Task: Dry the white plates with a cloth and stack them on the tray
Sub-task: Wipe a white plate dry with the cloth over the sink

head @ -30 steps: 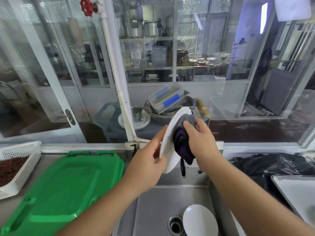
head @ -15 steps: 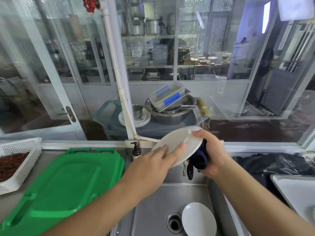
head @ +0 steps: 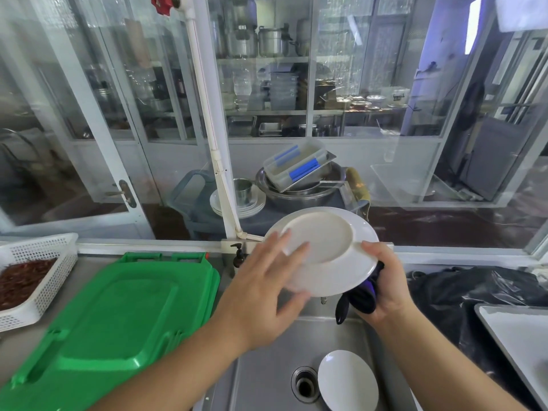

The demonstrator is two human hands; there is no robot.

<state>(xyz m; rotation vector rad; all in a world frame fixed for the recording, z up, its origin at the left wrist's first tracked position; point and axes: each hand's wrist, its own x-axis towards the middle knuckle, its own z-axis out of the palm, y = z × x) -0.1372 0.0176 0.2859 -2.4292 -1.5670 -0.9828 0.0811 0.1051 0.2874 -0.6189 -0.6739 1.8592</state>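
Note:
I hold a white plate (head: 326,250) above the sink, tilted, its underside facing me. My left hand (head: 261,295) lies on the plate's left part with straight, spread fingers, and its thumb is below the rim. My right hand (head: 385,283) grips a dark purple cloth (head: 358,298) bunched under the plate's right rim, thumb on top of the rim. A second white plate (head: 347,381) lies in the sink (head: 267,369) beside the drain. A pale tray (head: 522,339) sits at the right edge.
A green plastic lid (head: 118,315) covers the counter on the left, with a white basket (head: 44,262) of red chillies beyond it. Black plastic bags (head: 474,289) lie right of the sink. A soap pump (head: 238,256) and a white pipe (head: 219,161) stand behind it.
The plate has swung from upright to nearly flat, underside up. My left hand moved from its edge onto the underside. The cloth went from the plate's face to beneath its right rim.

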